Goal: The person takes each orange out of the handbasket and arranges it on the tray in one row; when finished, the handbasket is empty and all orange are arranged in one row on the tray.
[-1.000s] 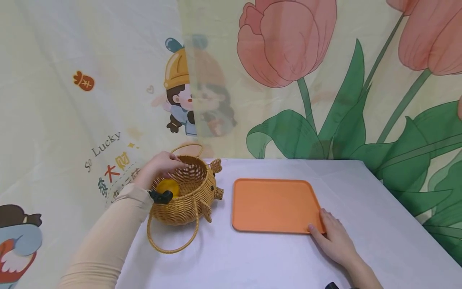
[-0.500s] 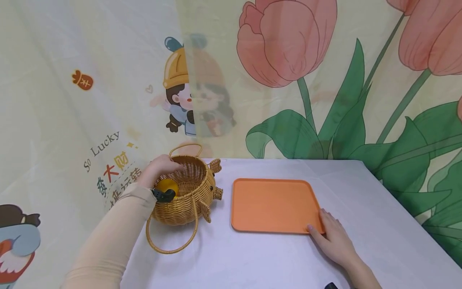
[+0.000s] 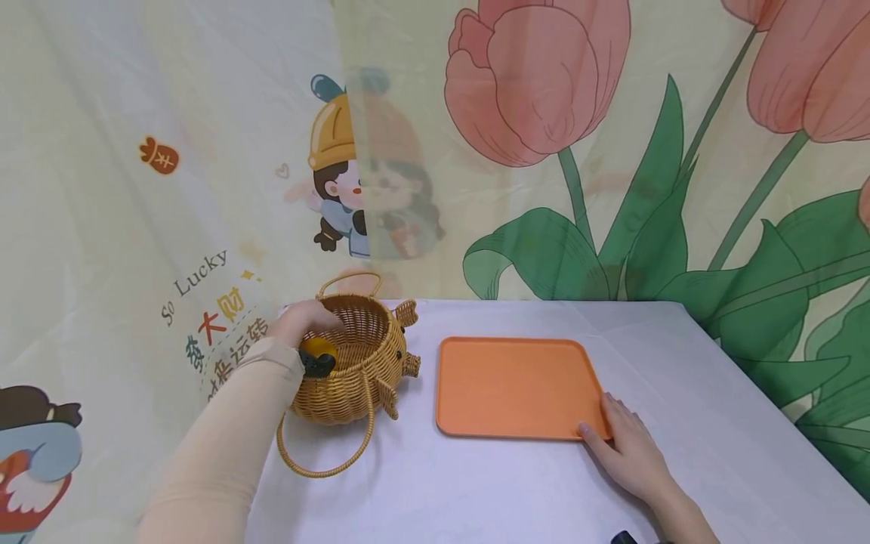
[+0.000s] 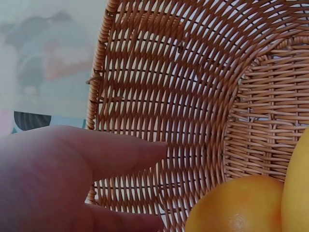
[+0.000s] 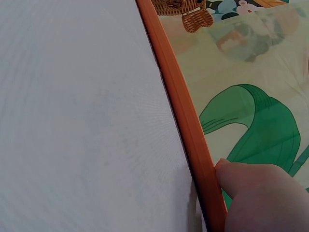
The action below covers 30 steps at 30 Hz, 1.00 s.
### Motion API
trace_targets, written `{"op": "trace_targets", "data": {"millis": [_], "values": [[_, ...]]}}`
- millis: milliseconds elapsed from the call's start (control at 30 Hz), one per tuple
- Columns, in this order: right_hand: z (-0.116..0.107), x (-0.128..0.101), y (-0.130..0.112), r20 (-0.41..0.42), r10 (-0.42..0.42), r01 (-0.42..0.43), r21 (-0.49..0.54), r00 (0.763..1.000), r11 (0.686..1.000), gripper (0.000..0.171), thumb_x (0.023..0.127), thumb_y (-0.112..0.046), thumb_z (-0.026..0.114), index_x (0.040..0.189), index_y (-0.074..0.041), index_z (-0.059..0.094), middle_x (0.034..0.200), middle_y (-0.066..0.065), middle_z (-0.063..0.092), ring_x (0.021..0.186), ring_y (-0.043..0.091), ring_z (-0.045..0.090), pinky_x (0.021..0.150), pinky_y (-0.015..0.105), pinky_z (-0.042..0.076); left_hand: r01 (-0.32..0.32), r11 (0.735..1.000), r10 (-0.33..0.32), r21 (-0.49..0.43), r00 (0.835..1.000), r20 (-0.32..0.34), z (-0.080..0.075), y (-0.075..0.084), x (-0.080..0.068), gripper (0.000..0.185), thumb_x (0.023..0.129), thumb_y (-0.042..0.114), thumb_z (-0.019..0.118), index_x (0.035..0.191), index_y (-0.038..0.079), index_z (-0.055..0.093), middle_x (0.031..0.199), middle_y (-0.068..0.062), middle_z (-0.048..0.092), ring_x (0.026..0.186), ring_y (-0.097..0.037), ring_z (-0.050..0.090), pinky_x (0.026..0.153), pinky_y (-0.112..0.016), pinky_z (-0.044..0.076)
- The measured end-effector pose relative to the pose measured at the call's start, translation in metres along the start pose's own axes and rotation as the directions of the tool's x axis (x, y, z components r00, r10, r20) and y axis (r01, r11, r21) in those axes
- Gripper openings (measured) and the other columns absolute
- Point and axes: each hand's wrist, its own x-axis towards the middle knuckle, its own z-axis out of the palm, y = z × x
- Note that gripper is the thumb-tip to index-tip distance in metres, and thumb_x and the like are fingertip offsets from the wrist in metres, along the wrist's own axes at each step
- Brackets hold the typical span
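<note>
A wicker basket (image 3: pixel 340 397) with a pig's snout and ears stands at the left of the table. My left hand (image 3: pixel 307 319) reaches over its rim, fingertips inside. The left wrist view shows this hand (image 4: pixel 72 179) with two digits spread apart and nothing between them. Close by in the basket lie an orange round fruit (image 4: pixel 239 208) and a larger yellow thing (image 4: pixel 298 188), cut off by the frame. My right hand (image 3: pixel 630 449) rests at the near right corner of an orange tray (image 3: pixel 519 389), fingers extended along its side; the thumb (image 5: pixel 241 176) touches the rim.
A basket handle (image 3: pixel 326 474) droops onto the white tablecloth (image 3: pixel 435 491) at the front; another handle (image 3: pixel 350 276) stands up behind. A printed curtain (image 3: pixel 408 151) with tulips and cartoon figures hangs behind the table.
My left hand has moved slightly rightward and lower into the basket, the wrist camera shifting with it. The right hand, tray and basket have stayed in place.
</note>
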Motion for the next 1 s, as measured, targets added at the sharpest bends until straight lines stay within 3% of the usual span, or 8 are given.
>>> {"op": "trace_targets", "data": {"millis": [167,267,467,700,767,867,1000], "values": [[-0.001,0.000,0.000,0.015,0.007,-0.007,0.005,1.000,1.000,0.088,0.088,-0.057,0.047,0.142,0.009,0.022,0.143,0.029,0.027,0.131,0.045,0.020,0.105,0.055,0.009,0.035,0.999,-0.037,0.022,0.990,0.136,0.001,0.000,0.003,0.061,0.092,0.033,0.051,0.133,-0.010,0.039,0.135,-0.028,0.037,0.120,-0.041,0.040,0.092,-0.047,0.040],[-0.001,0.000,0.000,0.019,0.009,-0.009,0.006,1.000,1.000,0.089,0.088,-0.058,0.046,0.142,0.009,0.022,0.143,0.029,0.027,0.132,0.045,0.019,0.106,0.055,0.009,0.040,0.998,-0.047,0.042,0.982,0.181,0.002,0.001,0.005,0.057,0.093,0.030,0.049,0.134,-0.009,0.039,0.138,-0.028,0.034,0.123,-0.040,0.036,0.095,-0.046,0.037],[-0.001,0.000,-0.002,0.018,0.011,-0.011,0.007,1.000,1.000,0.089,0.088,-0.058,0.047,0.142,0.009,0.022,0.143,0.029,0.027,0.131,0.045,0.020,0.106,0.055,0.009,0.111,0.993,-0.118,0.045,0.973,0.198,0.003,-0.001,0.007,0.053,0.091,0.027,0.052,0.131,-0.006,0.042,0.131,-0.024,0.039,0.113,-0.034,0.041,0.092,-0.043,0.039],[0.001,0.000,-0.001,0.032,0.020,-0.020,0.005,0.999,1.000,0.089,0.088,-0.059,0.046,0.142,0.008,0.022,0.144,0.028,0.026,0.132,0.044,0.019,0.106,0.054,0.009,0.085,0.985,-0.121,0.148,0.960,0.252,0.008,-0.002,0.018,0.045,0.093,0.021,0.047,0.129,-0.005,0.047,0.130,-0.026,0.039,0.110,-0.032,0.042,0.088,-0.041,0.040],[0.001,0.000,-0.001,0.033,0.022,-0.022,0.000,0.999,1.000,0.090,0.088,-0.059,0.045,0.143,0.008,0.022,0.144,0.027,0.026,0.132,0.044,0.019,0.106,0.054,0.009,0.113,0.983,-0.147,0.146,0.958,0.247,0.009,-0.001,0.019,0.038,0.092,0.021,0.048,0.121,-0.003,0.054,0.122,-0.023,0.044,0.101,-0.030,0.045,0.081,-0.038,0.041],[0.001,0.001,-0.001,0.030,0.023,-0.023,0.002,0.999,1.000,0.089,0.088,-0.059,0.046,0.143,0.007,0.022,0.144,0.027,0.026,0.132,0.043,0.019,0.106,0.054,0.009,0.105,0.982,-0.142,0.160,0.959,0.244,0.010,0.000,0.018,0.026,0.090,0.019,0.051,0.107,0.000,0.059,0.110,-0.018,0.047,0.091,-0.026,0.046,0.071,-0.035,0.040],[0.000,0.001,0.000,0.020,0.019,-0.019,0.008,1.000,1.000,0.089,0.088,-0.059,0.046,0.143,0.007,0.022,0.144,0.026,0.026,0.132,0.043,0.019,0.106,0.053,0.008,0.084,0.986,-0.120,0.146,0.957,0.263,0.011,0.002,0.017,0.024,0.089,0.017,0.056,0.106,0.001,0.060,0.109,-0.016,0.050,0.094,-0.026,0.048,0.074,-0.035,0.043]]}}
